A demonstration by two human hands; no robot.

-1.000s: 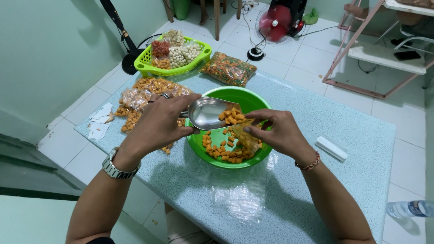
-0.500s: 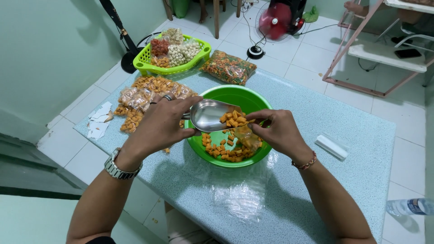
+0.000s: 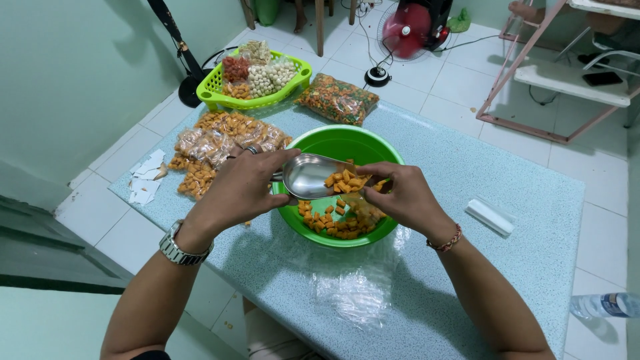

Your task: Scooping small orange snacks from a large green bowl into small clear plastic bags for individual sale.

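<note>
Head view looks down on a speckled pale-blue table (image 3: 507,173) with packages spread along its far left side: a heap of small clear bags of orange snacks (image 3: 223,143) lies left of the green bowl (image 3: 347,140), a larger clear bag of mixed orange and green pieces (image 3: 338,99) sits behind the bowl, and a lime-green basket (image 3: 217,83) at the far corner holds bags of red, white and tan items. Small white paper slips (image 3: 147,179) lie near the left edge, a small white oblong packet (image 3: 490,217) rests to the right, and flat clear plastic bags (image 3: 353,287) lie in front of the bowl. The left hand (image 3: 243,190), wrist bearing a metal watch, has its grip clamped on the handle of a metal scoop (image 3: 313,175) held over the bowl, with orange snack pieces (image 3: 343,181) at its mouth. The right hand (image 3: 407,197), a red bracelet at the wrist, meets the scoop's mouth with its grip pinched on a clear bag (image 3: 365,208) hanging over the bowl, hard to make out. More orange pieces lie in the bowl's bottom.
</note>
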